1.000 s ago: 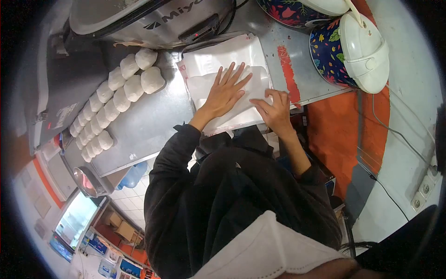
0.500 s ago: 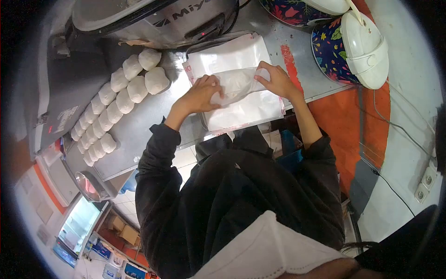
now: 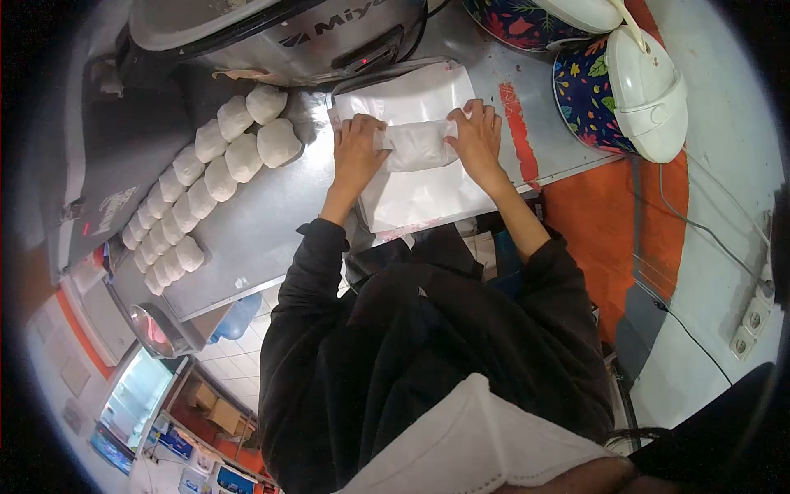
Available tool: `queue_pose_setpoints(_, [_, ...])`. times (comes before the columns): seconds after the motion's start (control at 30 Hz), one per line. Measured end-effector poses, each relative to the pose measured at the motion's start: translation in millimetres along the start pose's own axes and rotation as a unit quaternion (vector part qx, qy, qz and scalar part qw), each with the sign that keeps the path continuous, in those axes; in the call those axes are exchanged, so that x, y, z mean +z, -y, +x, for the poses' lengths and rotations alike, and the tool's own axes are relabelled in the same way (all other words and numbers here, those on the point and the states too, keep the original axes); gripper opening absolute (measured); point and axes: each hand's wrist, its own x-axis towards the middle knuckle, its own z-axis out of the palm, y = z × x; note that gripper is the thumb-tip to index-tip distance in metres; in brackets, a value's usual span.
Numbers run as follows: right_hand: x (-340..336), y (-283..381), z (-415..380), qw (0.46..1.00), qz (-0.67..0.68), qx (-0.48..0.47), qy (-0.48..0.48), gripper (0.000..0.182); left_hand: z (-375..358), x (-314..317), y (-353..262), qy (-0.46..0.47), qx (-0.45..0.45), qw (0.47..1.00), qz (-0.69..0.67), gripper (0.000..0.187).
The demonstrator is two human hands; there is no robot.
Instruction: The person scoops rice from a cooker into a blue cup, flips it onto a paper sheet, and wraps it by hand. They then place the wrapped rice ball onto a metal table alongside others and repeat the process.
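Observation:
A white paper-wrapped packet [image 3: 420, 146] lies over a stack of white paper sheets [image 3: 411, 193] near the counter's front edge. My left hand [image 3: 360, 152] grips the packet's left end, thumb toward me and fingers curled on the far side. At the opposite end, my right hand [image 3: 479, 144] pinches the folded paper between thumb and fingers. What the packet contains is hidden by the paper. To the left, several rounded white packets [image 3: 220, 179] stand in slanting rows.
A large silver cooker [image 3: 329, 41] with a small red light stands behind the sheets. Two flower-patterned buckets with white lids, one a nearer bucket [image 3: 588, 90], sit at the right. A metal bowl [image 3: 152, 329] is at far left, and cables [image 3: 691, 218] hang along the right wall.
The paper has gone from a longer, looser roll to a shorter, flatter packet. My left hand has turned more upright, and my right hand has shifted slightly to the left.

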Motion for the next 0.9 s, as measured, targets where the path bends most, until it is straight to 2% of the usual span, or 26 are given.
queue_pose_setpoints(0.03, [1,-2,2,1.0,0.005,-0.023,-0.003,0.026,1,0,1,-0.003,-0.001,1.0,0.001,0.036])
queue_pose_setpoints(0.07, [4,-2,0,1.0,0.005,-0.027,-0.003,0.026,0,0,2,0.065,-0.056,0.995,-0.045,0.035])
queue_pose_setpoints(0.1, [11,-4,-4,0.996,0.058,0.02,0.068,0.023,1,0,3,0.132,-0.11,0.981,-0.09,0.033])
queue_pose_setpoints(0.13, [16,-4,-8,0.982,0.109,0.068,0.139,0.021,-5,6,6,0.129,-0.112,0.981,-0.09,0.033])
queue_pose_setpoints(0.17, [19,-4,-14,0.982,0.109,0.066,0.139,0.021,-15,17,10,0.113,-0.051,0.992,-0.03,0.03])
queue_pose_setpoints(0.2, [19,-2,-22,0.99,0.101,0.019,0.097,0.017,-23,22,10,0.097,0.01,0.995,0.03,0.026])
queue_pose_setpoints(0.23, [22,-2,-27,0.994,0.093,-0.029,0.056,0.014,-30,26,10,0.154,0.04,0.982,0.097,0.021])
queue_pose_setpoints(0.27, [27,-5,-32,0.993,0.094,-0.031,0.058,0.014,-40,28,13,0.155,0.036,0.983,0.096,0.021])
queue_pose_setpoints(0.33, [28,-14,-40,0.981,0.064,-0.177,0.036,0.02,-46,9,4,0.121,0.194,0.966,0.125,0.024])
queue_pose_setpoints(0.37, [26,-21,-43,0.981,0.065,-0.178,0.036,0.02,-49,9,7,0.12,0.193,0.966,0.125,0.024])
queue_pose_setpoints(0.43, [15,-34,-41,0.956,0.008,-0.284,0.069,0.031,-52,9,18,0.121,0.234,0.956,0.127,0.029])
queue_pose_setpoints(0.47, [9,-40,-38,0.955,0.007,-0.288,0.066,0.031,-53,8,24,0.116,0.232,0.957,0.13,0.029])
queue_pose_setpoints(0.53, [-5,-48,-34,0.923,0.109,-0.346,0.131,0.038,-52,5,29,0.228,0.181,0.956,0.023,0.033])
queue_pose_setpoints(0.57, [-7,-54,-30,0.921,0.11,-0.35,0.13,0.038,-50,5,33,0.225,0.178,0.958,0.024,0.033])
queue_pose_setpoints(0.63, [-5,-66,-19,0.875,0.079,-0.458,0.135,0.031,-36,-1,34,0.219,0.264,0.939,0.027,0.032])
queue_pose_setpoints(0.67, [0,-69,-13,0.874,0.078,-0.46,0.136,0.031,-27,1,35,0.217,0.263,0.94,0.027,0.032])
queue_pose_setpoints(0.73, [7,-65,-4,0.893,0.206,-0.296,0.268,0.032,-15,9,38,0.349,0.118,0.927,0.068,0.027])
queue_pose_setpoints(0.77, [8,-59,1,0.892,0.209,-0.296,0.271,0.032,-26,19,49,0.185,0.13,0.972,-0.061,0.019])
queue_pose_setpoints(0.8, [-1,-40,15,0.902,0.229,-0.17,0.325,0.033,-26,17,44,0.186,0.127,0.972,-0.061,0.019])
queue_pose_setpoints(0.83, [-6,-26,23,0.895,0.243,-0.041,0.372,0.034,-19,14,33,0.2,0.005,0.973,-0.113,0.018])
queue_pose_setpoints(0.87, [-4,-19,23,0.894,0.244,-0.043,0.372,0.034,-14,12,23,0.21,-0.117,0.957,-0.163,0.018])
queue_pose_setpoints(0.9, [-3,-13,23,0.907,0.176,-0.049,0.379,0.034,-16,16,17,0.209,-0.116,0.958,-0.161,0.018])
